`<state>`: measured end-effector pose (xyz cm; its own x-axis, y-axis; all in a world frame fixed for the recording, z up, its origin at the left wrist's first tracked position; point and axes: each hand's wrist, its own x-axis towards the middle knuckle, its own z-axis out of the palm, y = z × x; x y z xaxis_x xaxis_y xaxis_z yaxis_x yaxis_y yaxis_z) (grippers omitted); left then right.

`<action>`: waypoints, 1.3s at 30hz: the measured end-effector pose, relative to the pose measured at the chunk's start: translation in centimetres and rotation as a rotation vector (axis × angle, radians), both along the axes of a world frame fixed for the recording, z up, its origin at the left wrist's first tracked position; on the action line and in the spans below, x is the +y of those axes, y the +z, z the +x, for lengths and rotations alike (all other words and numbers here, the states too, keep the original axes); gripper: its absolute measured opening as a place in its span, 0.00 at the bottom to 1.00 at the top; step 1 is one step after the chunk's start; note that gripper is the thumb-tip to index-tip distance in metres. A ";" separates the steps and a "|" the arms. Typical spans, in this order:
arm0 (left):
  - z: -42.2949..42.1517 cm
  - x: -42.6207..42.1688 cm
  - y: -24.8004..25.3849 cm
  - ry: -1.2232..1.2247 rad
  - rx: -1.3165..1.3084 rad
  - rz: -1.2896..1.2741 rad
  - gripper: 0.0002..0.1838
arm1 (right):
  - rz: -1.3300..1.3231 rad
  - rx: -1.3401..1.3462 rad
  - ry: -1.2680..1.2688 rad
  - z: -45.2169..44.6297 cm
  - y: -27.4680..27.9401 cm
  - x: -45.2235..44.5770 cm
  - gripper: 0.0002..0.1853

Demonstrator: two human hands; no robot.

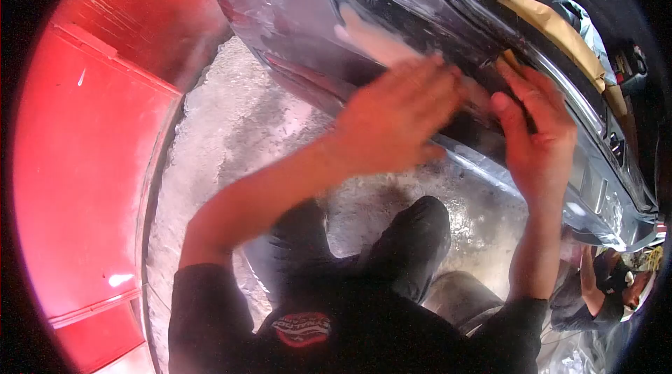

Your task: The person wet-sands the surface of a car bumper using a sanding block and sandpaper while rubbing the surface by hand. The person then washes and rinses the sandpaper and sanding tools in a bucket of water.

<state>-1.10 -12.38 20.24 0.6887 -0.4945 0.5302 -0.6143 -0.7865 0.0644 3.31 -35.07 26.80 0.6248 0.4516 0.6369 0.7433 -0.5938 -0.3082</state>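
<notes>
My left hand is over the lower part of a glossy dark grey car body panel, blurred by motion. Its fingers stretch toward the panel and its thumb stands apart; I see nothing in it, though the fingertips are smeared. My right hand is bent at the panel's edge, beside a long trim strip. At its fingertips shows a small yellow piece, pinched there, whose kind I cannot make out. Pale reflections of the arm and hand lie on the panel's shiny surface.
Brown masking paper runs along the car's opening at upper right. A red metal panel stands at left above the rough, dusty floor. Another person crouches at lower right. My knees are close below the car.
</notes>
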 end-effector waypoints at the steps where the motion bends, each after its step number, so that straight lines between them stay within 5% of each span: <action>1: 0.5 1.8 0.1 0.035 -0.041 -0.007 0.47 | -0.059 0.026 -0.017 -0.5 0.0 -0.2 0.17; 7: -0.5 8.6 3.0 0.338 -0.255 0.268 0.38 | -0.204 -0.058 0.115 -0.2 -0.3 1.4 0.20; 12: -3.0 6.5 2.2 0.361 -0.338 0.020 0.22 | -0.139 -0.080 0.220 2.0 -1.2 6.7 0.21; 28: -6.6 4.9 -2.9 0.086 0.066 -0.284 0.15 | -0.154 -0.103 0.270 0.9 -0.9 6.7 0.14; 32: -5.8 4.0 -3.9 0.042 0.095 -0.249 0.13 | -0.216 -0.126 0.176 3.5 -1.3 11.7 0.20; 39: -5.6 4.0 -3.7 0.061 0.194 -0.149 0.12 | -0.092 -0.115 0.172 1.8 -1.9 12.4 0.16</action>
